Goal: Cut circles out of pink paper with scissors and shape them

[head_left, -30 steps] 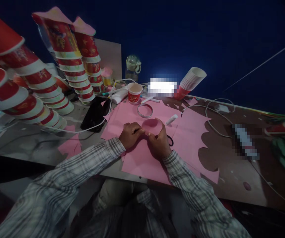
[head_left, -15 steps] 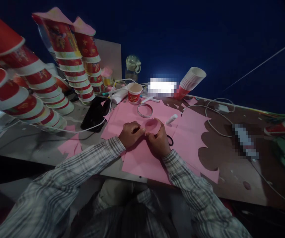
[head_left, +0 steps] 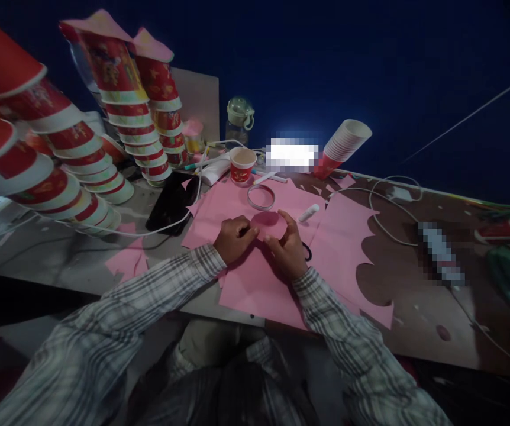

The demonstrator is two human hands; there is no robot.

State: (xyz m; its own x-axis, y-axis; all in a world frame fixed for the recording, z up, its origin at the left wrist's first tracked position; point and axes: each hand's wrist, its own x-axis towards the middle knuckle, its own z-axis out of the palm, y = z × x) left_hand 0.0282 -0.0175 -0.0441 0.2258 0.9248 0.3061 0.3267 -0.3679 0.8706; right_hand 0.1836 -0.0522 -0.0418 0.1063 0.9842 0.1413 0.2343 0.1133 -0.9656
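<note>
A small curved piece of pink paper (head_left: 266, 228) is between my two hands, over larger pink sheets. My left hand (head_left: 236, 238) is closed, pinching the paper's left edge between thumb and fingers. At the right edge, my right hand (head_left: 288, 248) cups the paper, thumb in front and index finger behind. Just beyond them lies a tape ring (head_left: 261, 197), and a white glue stick (head_left: 309, 213) rests to the right. A black scissor handle (head_left: 308, 252) partly shows beside my right hand. The pink sheets (head_left: 255, 290) cover the table under both hands.
Tall stacks of red paper cups (head_left: 135, 136) stand at the left, two with pink paper tops. A single cup (head_left: 242, 165) and a leaning cup stack (head_left: 344, 145) are at the back. A dark phone (head_left: 170, 204) lies left; white cables (head_left: 383, 222) cross the right side.
My right fingers have loosened and spread a little on the paper, which now looks flatter and less tightly curled. My left hand keeps its pinch.
</note>
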